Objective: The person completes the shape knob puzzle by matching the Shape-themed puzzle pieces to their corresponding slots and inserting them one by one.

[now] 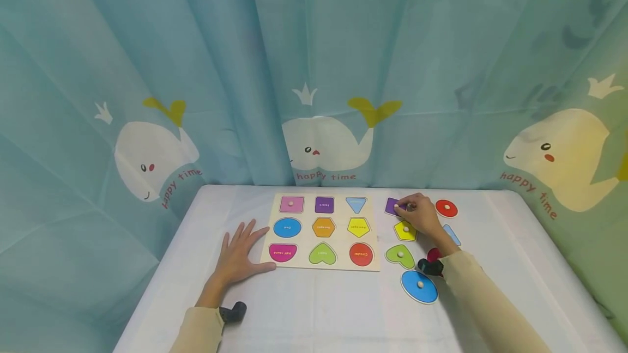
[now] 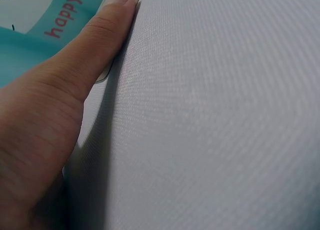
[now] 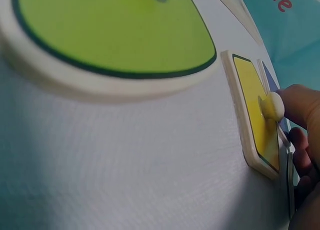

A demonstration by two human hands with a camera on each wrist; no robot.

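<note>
My right hand (image 1: pixel 423 215) pinches the small white knob of a purple square puzzle piece (image 1: pixel 390 204), right of the board. In the right wrist view its fingers (image 3: pixel 305 107) show beyond the yellow pentagon piece (image 3: pixel 252 99), which hides most of the square. My left hand (image 1: pixel 239 254) lies with spread fingers at the left edge of the wooden shape board (image 1: pixel 304 241). Its thumb (image 2: pixel 95 37) touches the board's near-left corner. A pink piece with a knob (image 1: pixel 291 204) sits in the board's far-left space; the other printed shapes show no knobs.
Right of the board lie a green heart (image 1: pixel 399 255), a blue oval (image 1: pixel 419 286), a red circle (image 1: pixel 446 208) and a light blue triangle (image 1: pixel 452 235). A magenta piece (image 1: pixel 434 255) is partly hidden by the right wrist. A whale-print curtain (image 1: pixel 235 97) hangs behind the white table (image 1: pixel 314 309).
</note>
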